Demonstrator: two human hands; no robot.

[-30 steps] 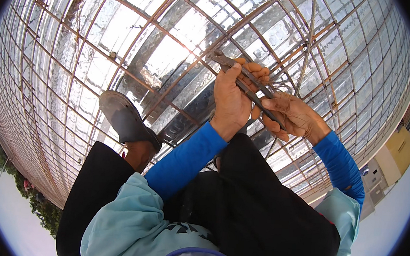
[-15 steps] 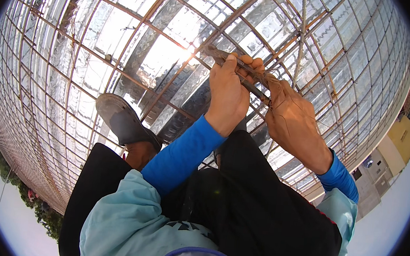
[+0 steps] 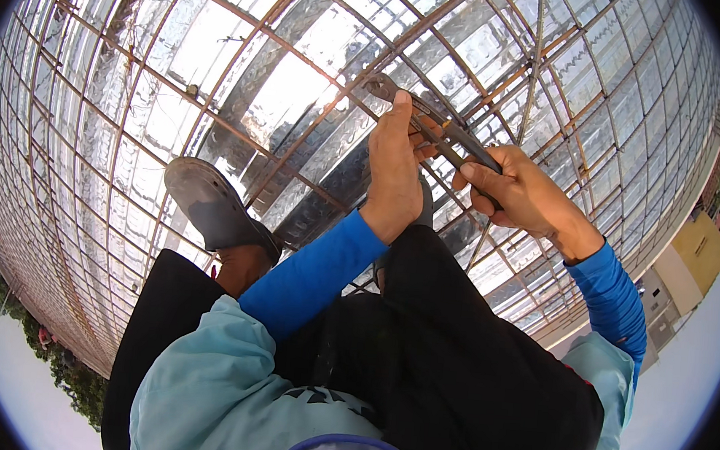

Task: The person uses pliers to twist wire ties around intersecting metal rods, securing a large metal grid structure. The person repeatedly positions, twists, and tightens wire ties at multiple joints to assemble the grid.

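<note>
Pincers (image 3: 470, 145) with long dark handles lie between your hands, the head pointing up and away past your left thumb, close to a crossing in the rusty bar grid (image 3: 347, 90). Expect them to feel solid and stiff, with some weight toward the head; they look hard to damage, though the slim handles could turn in a sweaty palm. Take hold well back on both handles, where your right hand (image 3: 531, 196) is, for leverage, and keep skin clear of the cutting end. Your right hand is closed around the handle ends, its thumb laid across them. Your left hand (image 3: 399, 160) is up by the neck of the tool, thumb raised beside it and fingers curled behind; you cannot tell from here whether they clasp the tool or something hidden.

Half a second ago, your right hand was turned back-up and further forward, with thin strands of wire trailing around it. Now it sits back at the handle ends, the handles show apart, and those strands are no longer plain to see. The head remains near the same crossing, beyond your left hand.
</note>
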